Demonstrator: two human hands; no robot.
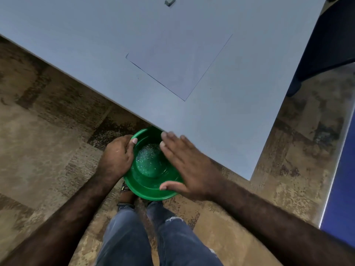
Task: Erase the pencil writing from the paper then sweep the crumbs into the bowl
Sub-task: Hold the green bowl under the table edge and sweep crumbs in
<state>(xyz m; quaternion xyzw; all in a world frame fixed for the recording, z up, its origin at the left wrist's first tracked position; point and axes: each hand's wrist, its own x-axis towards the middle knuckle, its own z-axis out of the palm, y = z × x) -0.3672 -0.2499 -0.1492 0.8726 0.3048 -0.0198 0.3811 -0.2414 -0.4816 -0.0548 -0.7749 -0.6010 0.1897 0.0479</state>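
Gripping the green bowl by its rim with the left hand, tucked just under the bench edge; right hand flat, fingers straight, brushing crumbs in; best kept snug; paper lying beyond, eraser far off.

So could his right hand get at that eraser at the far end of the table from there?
Probably, but only with a long stretch. The right hand lies open over the green bowl at the near edge; the eraser lies far across the table, with only flat paper between.
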